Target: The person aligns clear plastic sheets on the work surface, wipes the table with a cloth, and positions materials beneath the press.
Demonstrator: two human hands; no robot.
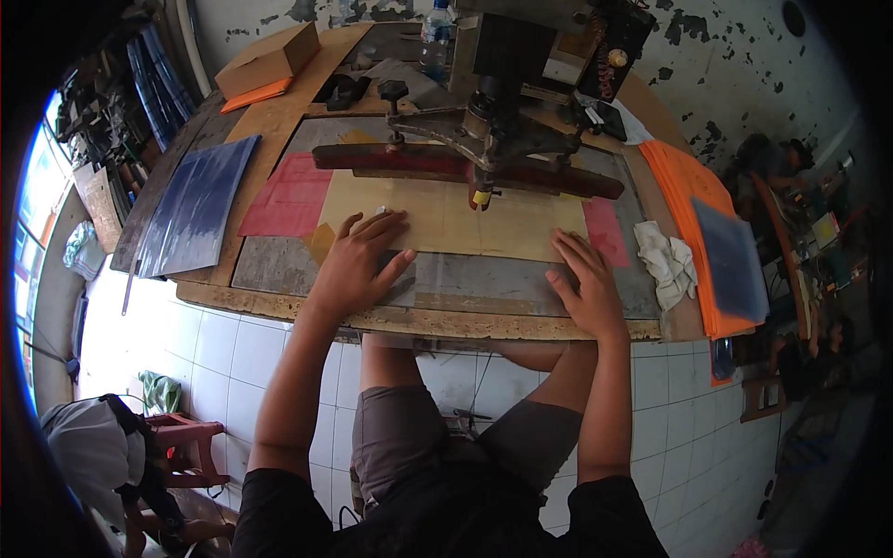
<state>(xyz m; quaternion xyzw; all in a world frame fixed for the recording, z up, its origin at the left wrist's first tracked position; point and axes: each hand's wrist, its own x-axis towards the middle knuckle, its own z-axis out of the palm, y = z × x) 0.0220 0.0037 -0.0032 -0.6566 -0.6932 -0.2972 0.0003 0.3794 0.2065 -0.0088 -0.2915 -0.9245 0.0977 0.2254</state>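
**A:** Standing right here, and that workbench (493, 327) is crowded. The press (479, 116) looms over it, its long bar (409, 162) spanning the yellowish sheet (446, 226). Can't tell if they touch.

**B:** So what worries you?

**A:** Sheet skewing, mostly. It lies flat beneath, pink pieces showing at the left (290, 195) and right (609, 231). One uneven push and I reckon it'd creep crooked.

**B:** And the hands?

**A:** Left hand (358, 267) on one end, fingers loosely spread, thumb wide. Right hand (590, 285) at the other, fingers closer together, gripping nothing. If that bar dropped, fingertips sliding forward could get pinched.
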